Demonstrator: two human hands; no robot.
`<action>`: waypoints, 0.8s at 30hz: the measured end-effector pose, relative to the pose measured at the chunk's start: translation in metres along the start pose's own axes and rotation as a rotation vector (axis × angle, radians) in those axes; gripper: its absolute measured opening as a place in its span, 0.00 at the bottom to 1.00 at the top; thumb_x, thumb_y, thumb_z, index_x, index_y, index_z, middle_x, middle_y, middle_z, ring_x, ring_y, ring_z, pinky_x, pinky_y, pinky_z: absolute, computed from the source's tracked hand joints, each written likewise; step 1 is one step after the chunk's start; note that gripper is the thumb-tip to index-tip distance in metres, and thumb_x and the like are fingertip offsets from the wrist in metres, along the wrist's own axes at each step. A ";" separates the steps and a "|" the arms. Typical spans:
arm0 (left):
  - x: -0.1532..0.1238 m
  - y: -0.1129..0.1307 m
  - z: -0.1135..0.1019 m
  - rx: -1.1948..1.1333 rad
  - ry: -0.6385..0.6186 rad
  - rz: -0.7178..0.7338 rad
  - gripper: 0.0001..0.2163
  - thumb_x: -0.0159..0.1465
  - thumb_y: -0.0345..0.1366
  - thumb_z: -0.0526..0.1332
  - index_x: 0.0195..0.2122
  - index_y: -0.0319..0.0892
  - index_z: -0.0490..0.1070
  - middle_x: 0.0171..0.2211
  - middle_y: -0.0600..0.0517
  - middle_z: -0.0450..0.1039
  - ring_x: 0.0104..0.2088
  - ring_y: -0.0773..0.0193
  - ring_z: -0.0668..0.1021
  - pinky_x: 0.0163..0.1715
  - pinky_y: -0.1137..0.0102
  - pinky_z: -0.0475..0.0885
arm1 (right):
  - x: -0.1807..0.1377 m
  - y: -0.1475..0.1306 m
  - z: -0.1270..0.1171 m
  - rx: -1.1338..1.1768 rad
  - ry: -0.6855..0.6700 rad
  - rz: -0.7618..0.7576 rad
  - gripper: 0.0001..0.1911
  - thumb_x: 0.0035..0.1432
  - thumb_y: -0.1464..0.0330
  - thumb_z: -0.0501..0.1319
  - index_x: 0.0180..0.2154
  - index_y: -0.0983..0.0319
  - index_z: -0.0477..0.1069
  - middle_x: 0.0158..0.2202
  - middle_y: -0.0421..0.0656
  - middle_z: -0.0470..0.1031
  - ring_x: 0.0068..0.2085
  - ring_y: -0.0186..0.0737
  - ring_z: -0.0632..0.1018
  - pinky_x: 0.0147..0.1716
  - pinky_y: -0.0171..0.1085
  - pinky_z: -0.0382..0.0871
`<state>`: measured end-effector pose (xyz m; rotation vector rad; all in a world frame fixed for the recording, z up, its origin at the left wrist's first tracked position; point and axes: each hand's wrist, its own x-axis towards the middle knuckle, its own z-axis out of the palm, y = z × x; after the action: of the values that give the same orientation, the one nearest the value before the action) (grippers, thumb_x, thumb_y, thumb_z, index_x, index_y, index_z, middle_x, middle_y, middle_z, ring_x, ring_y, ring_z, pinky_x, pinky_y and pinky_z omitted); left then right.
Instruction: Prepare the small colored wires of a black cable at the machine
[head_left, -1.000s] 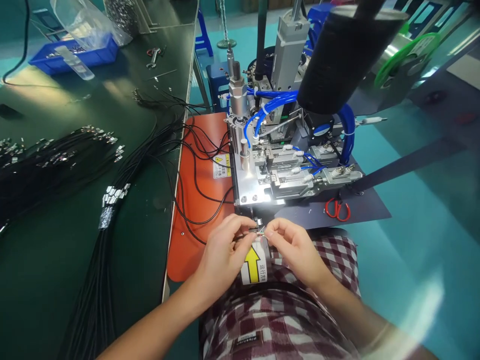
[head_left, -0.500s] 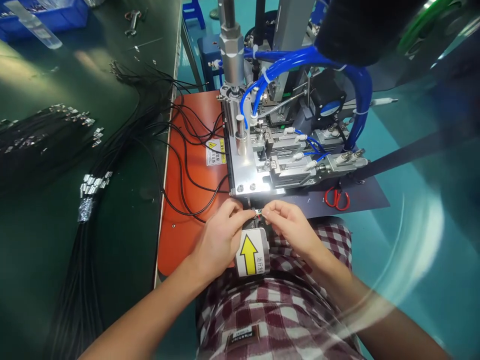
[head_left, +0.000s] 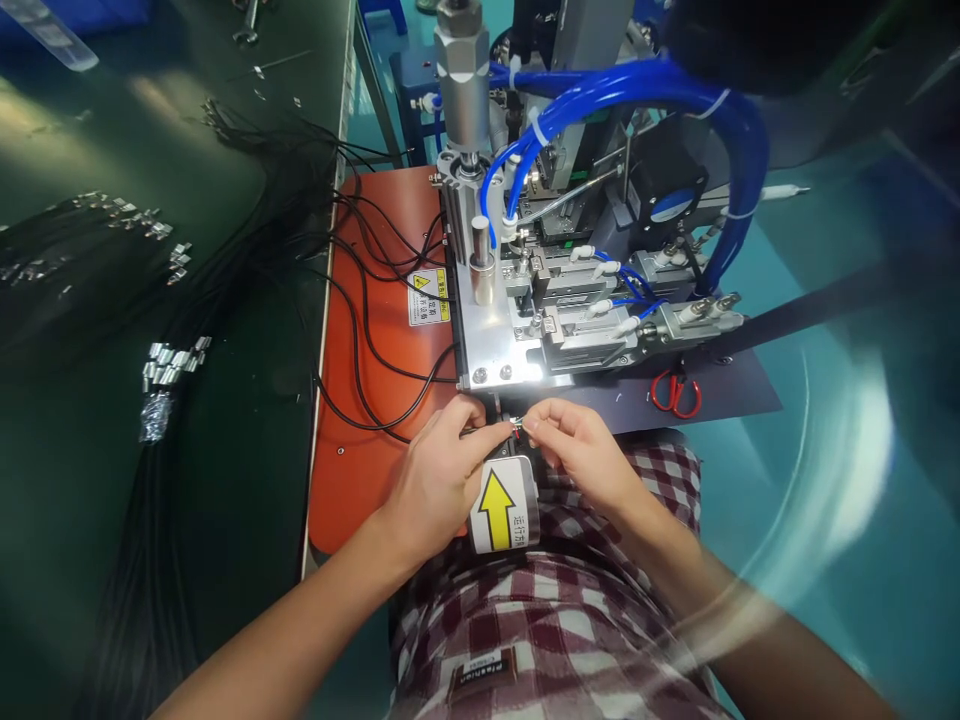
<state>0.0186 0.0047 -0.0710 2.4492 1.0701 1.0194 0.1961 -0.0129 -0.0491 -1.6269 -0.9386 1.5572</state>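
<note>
My left hand pinches the end of a thin black cable just below the front edge of a small pneumatic machine. My right hand meets it fingertip to fingertip and pinches a tiny metal terminal at the cable's tip. Both hands hover over a label with a yellow arrow above my checked shirt. The cable loops back over the orange mat.
A bundle of black cables with metal ends lies on the dark green table at left. Blue air hoses arch over the machine. Red-handled scissors rest on a dark sheet at right. A warning sticker sits beside the machine.
The view has tilted down and nearer to the machine. My hands stay joined on the cable tip, a little closer to the machine's front edge.
</note>
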 end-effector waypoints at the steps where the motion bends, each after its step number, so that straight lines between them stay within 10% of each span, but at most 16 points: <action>1: 0.000 0.000 0.000 0.007 0.002 0.002 0.13 0.61 0.28 0.57 0.44 0.41 0.77 0.35 0.50 0.65 0.36 0.76 0.70 0.34 0.80 0.71 | 0.000 0.000 0.000 0.000 0.001 0.001 0.19 0.51 0.60 0.62 0.31 0.72 0.63 0.20 0.37 0.58 0.19 0.21 0.59 0.17 0.25 0.47; 24: 0.000 0.002 0.002 0.145 0.000 0.066 0.12 0.61 0.27 0.57 0.43 0.39 0.76 0.35 0.49 0.64 0.37 0.74 0.68 0.34 0.80 0.67 | 0.002 0.006 -0.004 0.023 -0.100 -0.046 0.24 0.53 0.54 0.61 0.33 0.71 0.60 0.20 0.38 0.59 0.21 0.20 0.60 0.20 0.24 0.49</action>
<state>0.0210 0.0037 -0.0718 2.6156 1.1065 0.9932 0.2004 -0.0141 -0.0554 -1.5125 -0.9997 1.6247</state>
